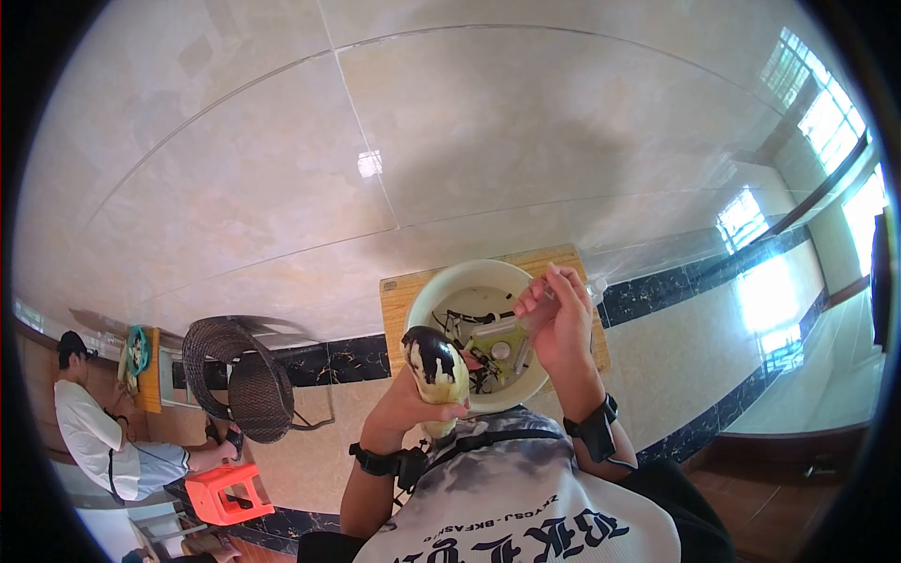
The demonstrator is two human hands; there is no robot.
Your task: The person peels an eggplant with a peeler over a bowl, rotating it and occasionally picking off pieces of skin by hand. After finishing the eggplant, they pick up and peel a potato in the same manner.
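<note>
My left hand is wrapped round a partly peeled eggplant, held upright near the basin's front rim. Dark skin still covers its top, and pale flesh shows down the sides. Over the right side of the basin, my right hand is raised with its fingers curled together; I cannot tell what is in them. Below both hands, a cream basin holds dark strips of peel and a pale greenish flat object with a round whitish piece on it.
The basin stands on a small wooden table against the tiled wall. To the left are a dark wicker chair and an orange stool. Farther left, another person sits by a table with a teal basin.
</note>
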